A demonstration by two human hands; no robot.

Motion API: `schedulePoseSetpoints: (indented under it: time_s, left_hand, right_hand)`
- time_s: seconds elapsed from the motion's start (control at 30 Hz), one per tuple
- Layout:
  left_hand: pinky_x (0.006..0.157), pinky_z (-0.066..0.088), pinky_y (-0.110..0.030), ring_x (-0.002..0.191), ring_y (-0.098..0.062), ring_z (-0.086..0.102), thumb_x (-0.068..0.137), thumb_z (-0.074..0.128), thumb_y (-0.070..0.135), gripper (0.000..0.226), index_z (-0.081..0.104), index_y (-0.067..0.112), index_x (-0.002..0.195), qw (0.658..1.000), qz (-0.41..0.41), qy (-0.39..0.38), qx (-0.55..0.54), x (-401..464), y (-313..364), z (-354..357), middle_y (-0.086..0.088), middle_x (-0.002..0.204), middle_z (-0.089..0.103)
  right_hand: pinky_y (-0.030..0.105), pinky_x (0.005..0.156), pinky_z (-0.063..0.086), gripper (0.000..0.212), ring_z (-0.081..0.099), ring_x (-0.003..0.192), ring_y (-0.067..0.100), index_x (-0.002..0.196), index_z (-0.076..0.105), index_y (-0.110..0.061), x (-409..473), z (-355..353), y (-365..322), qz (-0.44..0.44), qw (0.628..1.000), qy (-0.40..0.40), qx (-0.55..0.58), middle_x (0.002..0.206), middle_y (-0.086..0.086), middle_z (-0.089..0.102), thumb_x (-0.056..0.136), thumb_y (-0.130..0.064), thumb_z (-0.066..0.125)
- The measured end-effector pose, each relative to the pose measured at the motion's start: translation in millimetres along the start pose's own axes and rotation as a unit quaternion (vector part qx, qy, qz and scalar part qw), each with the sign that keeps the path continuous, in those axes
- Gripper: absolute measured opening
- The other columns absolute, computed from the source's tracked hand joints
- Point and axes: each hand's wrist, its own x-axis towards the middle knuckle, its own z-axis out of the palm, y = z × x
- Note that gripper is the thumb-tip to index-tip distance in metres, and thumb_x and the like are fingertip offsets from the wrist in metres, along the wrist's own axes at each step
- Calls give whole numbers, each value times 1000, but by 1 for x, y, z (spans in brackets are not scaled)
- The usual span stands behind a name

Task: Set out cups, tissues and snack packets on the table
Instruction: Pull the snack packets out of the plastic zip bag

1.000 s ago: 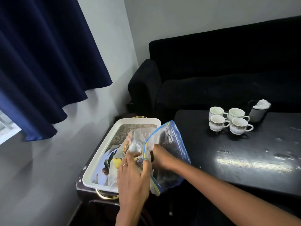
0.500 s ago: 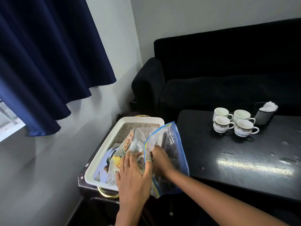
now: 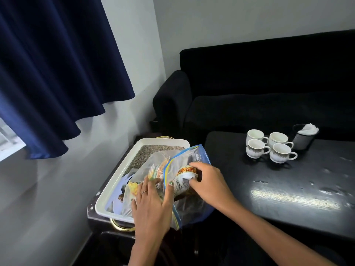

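A clear zip bag with blue edges lies half on the white tray and half over its right rim. My left hand holds the bag's open mouth, thumb on its edge. My right hand grips a snack packet with a white and orange print, lifted partly out of the bag. More packets show through a second clear bag on the tray. Several white cups stand together on the black table, beside a dark holder with white tissues.
The tray sits on a small dark side stand with a gold ring handle, left of the table. A black sofa runs behind the table. A dark blue curtain hangs at the left against the grey wall.
My right hand, which was inside the bag, has come up out of its mouth with a snack packet in its grip. My left hand stays on the bag's opening.
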Motion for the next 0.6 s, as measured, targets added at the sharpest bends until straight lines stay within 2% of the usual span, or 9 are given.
schedulePoseSetpoints:
  time_s: [0.13, 0.23, 0.33, 0.4, 0.5, 0.6]
  left_hand:
    - [118, 15, -47, 145, -16, 18, 86, 27, 65, 67, 40, 25, 137, 1000, 8, 4, -11, -1, 3, -2, 1, 154, 30]
    - [118, 15, -47, 144, -17, 20, 78, 15, 76, 80, 38, 27, 137, 999, 29, 22, -33, -5, 7, -3, 0, 153, 32]
    - [118, 15, -45, 142, -15, 22, 82, 19, 74, 75, 38, 27, 138, 993, 67, 66, -66, -10, 17, -2, 4, 152, 34]
    - [117, 19, -43, 139, -12, 27, 80, 22, 70, 73, 40, 28, 136, 985, 104, 102, -96, -16, 27, -2, 6, 148, 38]
    - [106, 26, -30, 129, -8, 35, 83, 33, 59, 59, 45, 27, 131, 963, 183, 145, -137, -25, 45, -1, 8, 136, 45]
    - [98, 26, -12, 120, 8, 35, 82, 40, 55, 49, 41, 39, 129, 947, 226, 124, -192, -39, 63, 6, 21, 127, 43]
  right_hand:
    - [26, 92, 50, 44, 63, 104, 11, 120, 63, -17, -12, -21, 6, 34, 996, 33, 69, 112, -2, 69, 76, -11, 66]
    - [14, 78, 50, 41, 63, 92, -4, 114, 66, -22, -22, -40, 11, 61, 985, 54, 151, 102, -12, 69, 75, -9, 69]
    - [8, 64, 50, 33, 65, 82, -9, 96, 66, -32, -32, -62, 15, 84, 959, 75, 260, 88, -16, 71, 76, -6, 71]
    - [11, 61, 53, 25, 69, 78, -1, 80, 71, -28, -38, -77, 15, 112, 928, 81, 347, 81, -9, 75, 79, -3, 68]
    - [24, 58, 57, 14, 72, 75, 12, 84, 74, -15, -48, -94, 17, 177, 862, 69, 470, 82, 3, 76, 83, -5, 64]
    - [34, 57, 60, 12, 71, 70, 22, 85, 69, -3, -54, -102, 22, 237, 783, 55, 572, 77, 13, 73, 88, -7, 58]
